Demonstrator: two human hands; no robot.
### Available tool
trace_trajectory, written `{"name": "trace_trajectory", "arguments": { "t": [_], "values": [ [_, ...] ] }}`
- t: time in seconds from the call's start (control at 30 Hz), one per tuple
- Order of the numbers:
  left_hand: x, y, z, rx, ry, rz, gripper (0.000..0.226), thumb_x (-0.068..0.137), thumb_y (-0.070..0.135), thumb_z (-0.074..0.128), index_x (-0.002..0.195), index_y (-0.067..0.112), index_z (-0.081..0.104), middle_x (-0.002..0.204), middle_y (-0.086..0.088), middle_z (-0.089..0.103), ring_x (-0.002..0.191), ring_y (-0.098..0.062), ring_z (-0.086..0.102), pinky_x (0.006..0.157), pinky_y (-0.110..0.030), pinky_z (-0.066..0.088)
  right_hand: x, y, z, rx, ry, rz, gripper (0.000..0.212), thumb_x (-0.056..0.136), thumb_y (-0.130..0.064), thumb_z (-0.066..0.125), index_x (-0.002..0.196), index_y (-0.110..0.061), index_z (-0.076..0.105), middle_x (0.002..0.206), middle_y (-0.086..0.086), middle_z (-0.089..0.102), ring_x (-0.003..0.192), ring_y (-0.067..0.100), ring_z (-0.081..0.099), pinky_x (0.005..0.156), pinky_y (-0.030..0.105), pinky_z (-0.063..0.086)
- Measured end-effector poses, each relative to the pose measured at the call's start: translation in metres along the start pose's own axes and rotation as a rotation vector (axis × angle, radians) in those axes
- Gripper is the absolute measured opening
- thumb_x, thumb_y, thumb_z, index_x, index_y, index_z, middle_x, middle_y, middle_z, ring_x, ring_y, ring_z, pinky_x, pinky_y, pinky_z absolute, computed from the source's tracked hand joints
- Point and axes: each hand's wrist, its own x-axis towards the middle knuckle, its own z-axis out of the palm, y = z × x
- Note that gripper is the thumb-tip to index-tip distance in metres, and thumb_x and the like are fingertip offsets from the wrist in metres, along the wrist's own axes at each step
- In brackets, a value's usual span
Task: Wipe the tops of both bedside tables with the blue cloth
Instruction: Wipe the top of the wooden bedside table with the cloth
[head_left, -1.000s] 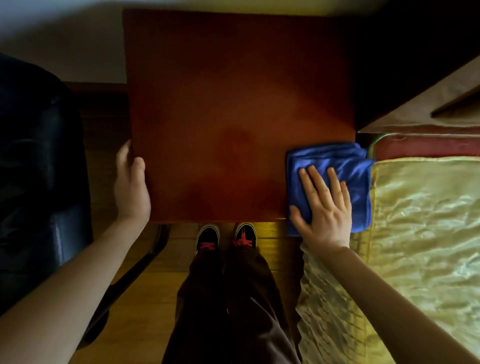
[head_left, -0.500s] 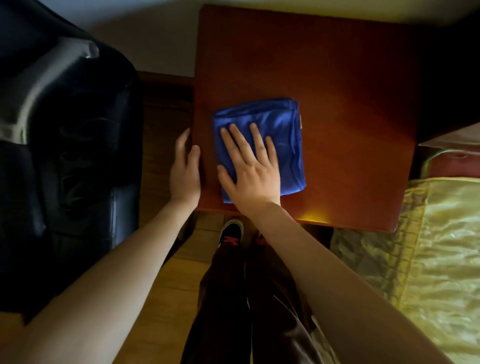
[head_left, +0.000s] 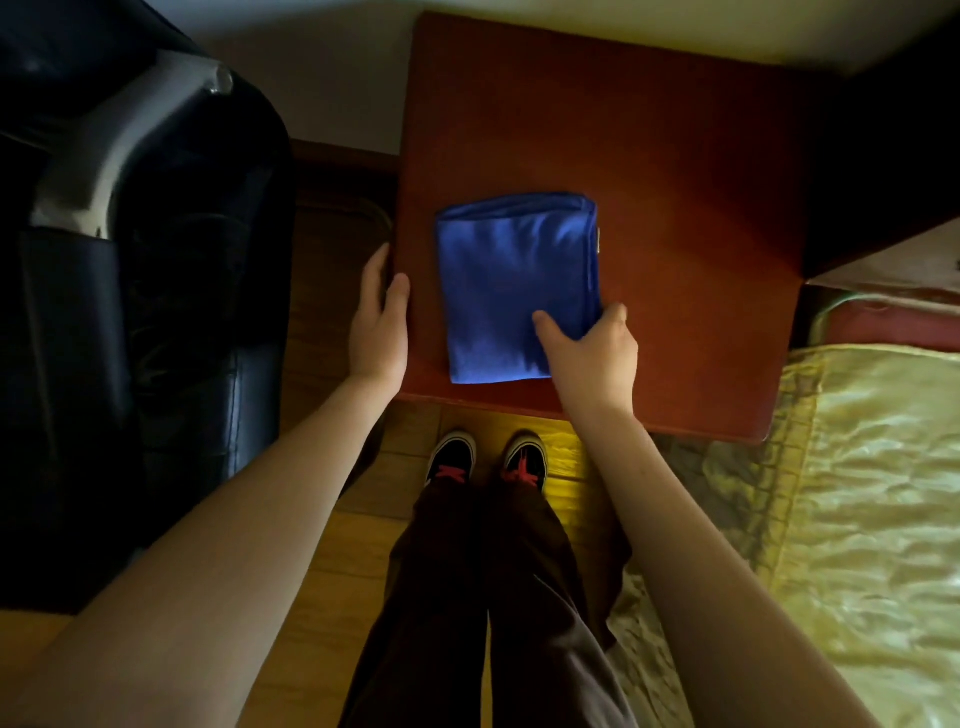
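Your right hand (head_left: 592, 353) pinches the cloth's (head_left: 511, 288) near corner.
Cloth folded flat on the table (head_left: 675, 182); left hand (head_left: 379, 322) open against its edge.

The bedside table (head_left: 649, 171) top is smooth reddish wood with a dull sheen. The blue cloth (head_left: 511, 280) looks soft and matt. The bedspread (head_left: 857, 493) is glossy, crinkled golden fabric; the armchair (head_left: 156, 312) shiny dark leather.
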Motion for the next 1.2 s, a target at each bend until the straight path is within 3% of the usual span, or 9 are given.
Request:
{"name": "trace_trajectory", "arguments": {
  "t": [0.07, 0.17, 0.3, 0.37, 0.5, 0.7, 0.87, 1.03, 1.2],
  "values": [
    [-0.002, 0.002, -0.002, -0.005, -0.007, -0.013, 0.047, 0.1, 0.042, 0.038, 0.147, 0.037, 0.032, 0.132, 0.011, 0.052, 0.103, -0.003, 0.056, 0.081, -0.02, 0.046, 0.003, -0.003, -0.001, 0.188, -0.098, 0.112, 0.03, 0.081, -0.033, 0.074, 0.089, -0.013, 0.054, 0.082, -0.004, 0.059, 0.07, 0.012, 0.058, 0.05, 0.013, 0.043],
    [-0.02, 0.01, -0.011, 0.031, -0.061, -0.089, 0.05, 0.1, 0.037, 0.041, 0.148, 0.029, 0.032, 0.134, 0.005, 0.052, 0.111, -0.014, 0.054, 0.088, -0.028, 0.046, -0.007, -0.018, -0.008, 0.436, -0.225, 0.263, 0.034, 0.079, -0.025, 0.076, 0.103, -0.007, 0.06, 0.101, 0.007, 0.067, 0.086, 0.024, 0.067, 0.054, 0.026, 0.051],
    [-0.069, 0.05, -0.036, 0.114, -0.106, -0.189, 0.054, 0.096, 0.037, 0.047, 0.145, 0.015, 0.04, 0.142, -0.007, 0.051, 0.13, -0.025, 0.05, 0.104, -0.035, 0.041, -0.044, -0.053, -0.043, 0.514, -0.235, 0.174, 0.016, 0.082, -0.02, 0.073, 0.093, -0.012, 0.064, 0.097, 0.007, 0.07, 0.089, 0.025, 0.069, 0.068, 0.031, 0.057],
    [-0.097, 0.084, -0.055, 0.067, -0.057, -0.171, 0.046, 0.098, 0.032, 0.046, 0.14, 0.013, 0.048, 0.133, -0.007, 0.057, 0.129, -0.024, 0.05, 0.097, -0.029, 0.039, -0.074, -0.078, -0.073, 0.493, -0.23, 0.103, 0.009, 0.084, -0.02, 0.071, 0.085, -0.017, 0.063, 0.094, 0.006, 0.071, 0.085, 0.024, 0.069, 0.073, 0.033, 0.058],
    [-0.166, 0.165, -0.102, 0.024, -0.105, 0.008, 0.039, 0.099, 0.03, 0.044, 0.134, 0.016, 0.055, 0.124, 0.001, 0.06, 0.118, -0.014, 0.054, 0.08, -0.016, 0.039, -0.147, -0.118, -0.146, 0.473, -0.163, -0.013, 0.011, 0.085, -0.021, 0.071, 0.08, -0.018, 0.062, 0.085, 0.004, 0.069, 0.075, 0.02, 0.067, 0.071, 0.035, 0.056],
    [-0.271, 0.277, -0.171, 0.211, -0.117, 0.397, 0.034, 0.101, 0.029, 0.045, 0.131, 0.019, 0.056, 0.128, 0.001, 0.06, 0.118, -0.009, 0.054, 0.095, -0.021, 0.041, -0.253, -0.152, -0.262, 0.486, -0.069, -0.204, 0.007, 0.085, -0.019, 0.072, 0.084, -0.018, 0.065, 0.088, 0.002, 0.071, 0.083, 0.02, 0.069, 0.077, 0.038, 0.057],
    [-0.336, 0.3, -0.202, 0.433, -0.075, 0.644, 0.041, 0.097, 0.034, 0.045, 0.133, 0.019, 0.057, 0.125, 0.004, 0.061, 0.118, -0.008, 0.054, 0.101, -0.029, 0.044, -0.302, -0.139, -0.312, 0.533, -0.009, -0.222, 0.009, 0.083, -0.017, 0.073, 0.081, -0.013, 0.065, 0.089, 0.006, 0.071, 0.083, 0.024, 0.068, 0.078, 0.043, 0.056],
    [-0.37, 0.237, -0.19, 0.299, -0.134, 0.399, 0.03, 0.099, 0.031, 0.048, 0.128, 0.028, 0.058, 0.129, 0.006, 0.059, 0.122, -0.01, 0.054, 0.102, -0.028, 0.042, -0.314, -0.076, -0.304, 0.586, 0.06, -0.077, 0.009, 0.082, -0.01, 0.073, 0.087, -0.009, 0.066, 0.088, 0.01, 0.07, 0.084, 0.027, 0.067, 0.086, 0.047, 0.055],
    [-0.382, 0.182, -0.19, 0.366, -0.278, 0.188, 0.018, 0.099, 0.031, 0.049, 0.094, 0.048, 0.054, 0.121, 0.003, 0.061, 0.119, -0.014, 0.056, 0.092, -0.023, 0.04, -0.334, -0.023, -0.28, 0.644, 0.137, 0.098, 0.015, 0.083, -0.012, 0.071, 0.091, -0.001, 0.067, 0.083, 0.012, 0.069, 0.08, 0.028, 0.066, 0.081, 0.043, 0.052]
  ]
}}
